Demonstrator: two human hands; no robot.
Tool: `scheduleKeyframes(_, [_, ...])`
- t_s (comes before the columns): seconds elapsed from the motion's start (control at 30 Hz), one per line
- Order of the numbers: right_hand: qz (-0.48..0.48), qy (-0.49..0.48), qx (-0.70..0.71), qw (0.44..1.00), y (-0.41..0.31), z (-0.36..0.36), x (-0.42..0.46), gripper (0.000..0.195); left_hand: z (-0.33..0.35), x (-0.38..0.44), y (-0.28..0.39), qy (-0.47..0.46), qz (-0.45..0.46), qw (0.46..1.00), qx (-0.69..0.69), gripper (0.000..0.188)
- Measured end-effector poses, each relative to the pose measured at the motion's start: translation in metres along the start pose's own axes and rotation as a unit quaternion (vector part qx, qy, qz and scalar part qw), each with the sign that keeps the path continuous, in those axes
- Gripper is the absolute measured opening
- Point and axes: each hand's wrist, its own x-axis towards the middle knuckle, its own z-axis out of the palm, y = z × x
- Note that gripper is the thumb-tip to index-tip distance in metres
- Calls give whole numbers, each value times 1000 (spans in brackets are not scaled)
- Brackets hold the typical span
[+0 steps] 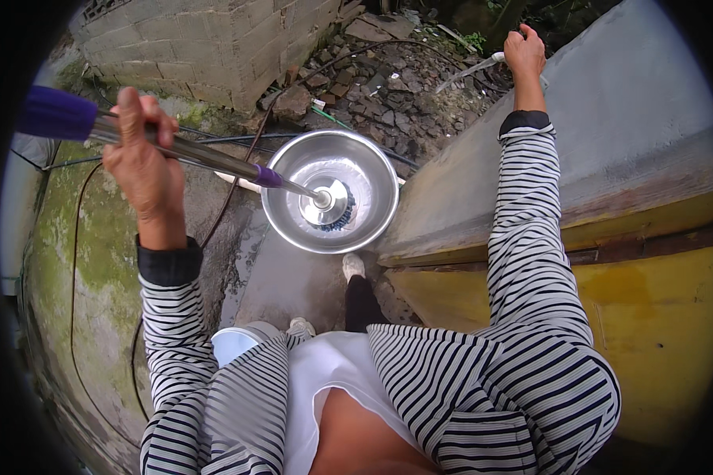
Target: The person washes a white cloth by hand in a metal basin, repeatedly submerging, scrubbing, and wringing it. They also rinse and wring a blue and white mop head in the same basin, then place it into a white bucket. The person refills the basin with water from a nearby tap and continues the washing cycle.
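Note:
My left hand [142, 154] is wrapped around the metal pole of a mop [208, 157], which has a purple grip and a purple collar. The pole slants down to a round metal mop head [323, 200], with blue-grey fringe showing under its edge. That head rests inside a wide stainless steel basin [276, 219] in front of me. At the upper right, my right hand [524, 53] is closed at a tap with a pale spout [498, 57]; its handle is hidden by my fingers. A stream of water [466, 74] runs from the spout, left of the hand.
A grey ledge [630, 107] above a yellow panel [647, 297] borders my right side. Rubble [386, 89] lies beyond the basin, beside a block wall [196, 47]. Hoses [77, 237] cross the mossy concrete. A light blue bucket [234, 344] stands by my left foot.

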Motion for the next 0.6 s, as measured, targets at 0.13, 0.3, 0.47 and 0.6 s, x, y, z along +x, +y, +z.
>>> scheduleKeyframes(0.13, [-35, 54, 39, 997, -8, 1, -16, 38, 34, -27, -62, 24, -26, 999, -29, 23])
scheduleKeyframes(0.3, [23, 48, 140, 989, -20, -1, -19, 58, 66, -55, -114, 23, -37, 999, 10, 24])
scheduleKeyframes(0.47, [1, 111, 177, 978, -13, -2, -33, 59, 90, -83, -157, 21, -30, 998, 53, 24])
scheduleKeyframes(0.6, [-89, 164, 272, 944, 8, 5, -31, 58, 105, -105, -184, 19, -8, 995, 101, 28])
